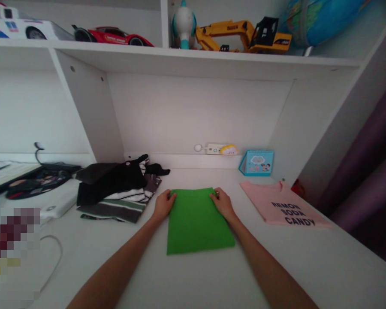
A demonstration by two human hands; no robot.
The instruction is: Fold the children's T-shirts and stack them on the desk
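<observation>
A flat, folded green cloth with straight edges lies on the white desk in front of me. My left hand is closed on its far left corner, thumb on top. At the far right corner, my right hand grips the cloth in the same way. To the right rests a neatly folded pink T-shirt with dark lettering. Left of the cloth is a loose pile of dark clothes, black, grey and striped. Whether the green cloth is a garment, I cannot tell.
A blue desk calendar and a power strip stand at the back. Overhead, a shelf holds a yellow toy excavator, toy cars and a globe. A cable and a black tray are at the left.
</observation>
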